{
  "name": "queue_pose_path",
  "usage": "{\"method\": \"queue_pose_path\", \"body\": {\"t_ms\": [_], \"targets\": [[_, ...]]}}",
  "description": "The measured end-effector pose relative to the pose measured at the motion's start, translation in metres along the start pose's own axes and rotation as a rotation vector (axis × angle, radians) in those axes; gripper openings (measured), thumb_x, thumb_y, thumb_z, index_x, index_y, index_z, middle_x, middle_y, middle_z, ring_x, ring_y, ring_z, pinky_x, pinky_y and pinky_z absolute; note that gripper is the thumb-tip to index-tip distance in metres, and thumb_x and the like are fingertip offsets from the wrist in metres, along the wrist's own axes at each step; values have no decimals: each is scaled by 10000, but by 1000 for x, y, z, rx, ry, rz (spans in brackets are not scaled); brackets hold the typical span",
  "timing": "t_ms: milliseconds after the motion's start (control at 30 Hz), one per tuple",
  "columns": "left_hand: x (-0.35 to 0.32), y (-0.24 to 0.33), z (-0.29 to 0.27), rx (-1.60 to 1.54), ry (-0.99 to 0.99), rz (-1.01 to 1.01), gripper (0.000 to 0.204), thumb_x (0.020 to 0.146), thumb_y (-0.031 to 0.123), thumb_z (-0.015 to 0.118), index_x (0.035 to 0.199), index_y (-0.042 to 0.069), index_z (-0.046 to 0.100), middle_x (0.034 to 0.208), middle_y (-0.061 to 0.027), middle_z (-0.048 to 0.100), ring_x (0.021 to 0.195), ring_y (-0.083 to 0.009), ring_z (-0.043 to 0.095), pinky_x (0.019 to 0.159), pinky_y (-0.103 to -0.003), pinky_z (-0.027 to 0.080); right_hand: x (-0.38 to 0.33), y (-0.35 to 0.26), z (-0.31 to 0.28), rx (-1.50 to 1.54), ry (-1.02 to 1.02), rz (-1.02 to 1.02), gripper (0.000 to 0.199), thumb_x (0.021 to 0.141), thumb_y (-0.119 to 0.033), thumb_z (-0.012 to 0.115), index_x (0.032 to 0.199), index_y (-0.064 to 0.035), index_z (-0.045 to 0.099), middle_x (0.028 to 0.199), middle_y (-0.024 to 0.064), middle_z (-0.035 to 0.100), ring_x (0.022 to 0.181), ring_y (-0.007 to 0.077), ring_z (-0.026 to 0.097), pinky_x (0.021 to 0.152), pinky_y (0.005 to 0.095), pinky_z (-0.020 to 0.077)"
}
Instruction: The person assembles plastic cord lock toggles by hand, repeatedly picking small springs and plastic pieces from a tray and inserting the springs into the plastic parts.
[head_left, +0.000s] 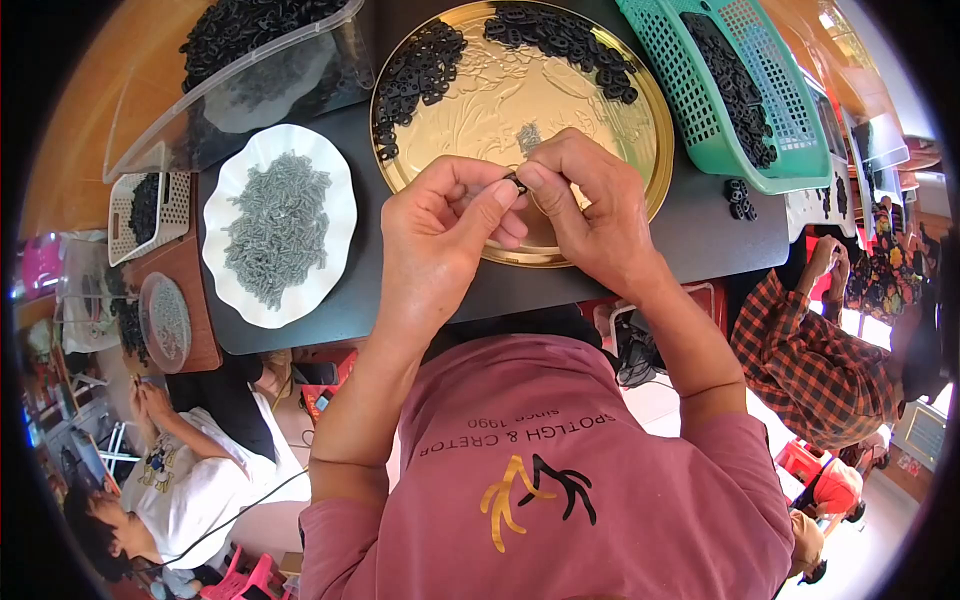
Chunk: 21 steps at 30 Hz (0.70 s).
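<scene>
Over the near part of the gold tray (500, 95), two bare hands have come together around one small black piece (516, 183). Think of that piece as the middle of a clock. The left hand (445, 220) comes in from about eight o'clock, its thumb and pointing finger pinched tight on the piece. The right hand (598, 205) comes in from about four o'clock. Its thumb tip is right up against the piece, but I cannot tell if it grips the piece too, or a tiny bit that is hidden.

At twelve o'clock, just past the fingers, a little heap of grey bits (529, 136) lies on the tray. Two bunches of black parts sit near the tray's far edge: one bunch (425, 70) toward ten or eleven, the other bunch (560, 40) toward twelve or one. More grey pins (275, 228) fill the white wavy plate (342, 200) at nine. A green basket (800, 185) with black parts is at two.

My guess is that the step now is putting a grey bit and a black part together. The next move seems to need a steady left pinch, with the right thumb lined up well and pushing gently so nothing slips.
</scene>
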<state>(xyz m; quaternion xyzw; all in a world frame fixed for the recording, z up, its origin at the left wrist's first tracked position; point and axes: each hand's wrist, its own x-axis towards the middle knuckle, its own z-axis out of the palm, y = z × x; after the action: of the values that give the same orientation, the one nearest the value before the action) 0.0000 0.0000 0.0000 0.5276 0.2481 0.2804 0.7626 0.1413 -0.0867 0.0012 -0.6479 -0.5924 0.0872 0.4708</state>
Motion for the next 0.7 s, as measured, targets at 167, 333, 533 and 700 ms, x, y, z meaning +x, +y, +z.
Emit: {"method": "queue_pose_path", "body": {"t_ms": [167,333,533,700], "targets": [[3,-1,3,-1,-1,13,77,897,13,604,952,-41,608,797,-76,663,650,-96,624,594,-209,509,1,-1,5,53,65,42,80,840,-58,642,813,-8,586,704,114,530,630,275,549,568,341,439],[9,-4,-2,-10,-10,-5,98,898,29,611,967,-40,611,807,-81,668,650,-99,626,599,-213,518,2,-2,5,129,43,177,105,862,-86,640,827,3,597,709,102,565,647,217,579,582,313,450],[11,-5,-6,-33,-30,-44,130,909,55,608,992,-44,612,831,-101,676,651,-104,629,608,-222,529,1,3,-11,278,-87,358,134,889,-119,625,872,15,622,732,98,599,679,178,599,610,296,465],[6,-2,-5,-46,-29,-70,136,912,57,603,999,-48,610,836,-111,677,655,-103,626,606,-221,525,3,-1,-17,117,-90,176,105,882,-106,622,889,0,623,790,116,605,694,241,603,617,318,472]]}}
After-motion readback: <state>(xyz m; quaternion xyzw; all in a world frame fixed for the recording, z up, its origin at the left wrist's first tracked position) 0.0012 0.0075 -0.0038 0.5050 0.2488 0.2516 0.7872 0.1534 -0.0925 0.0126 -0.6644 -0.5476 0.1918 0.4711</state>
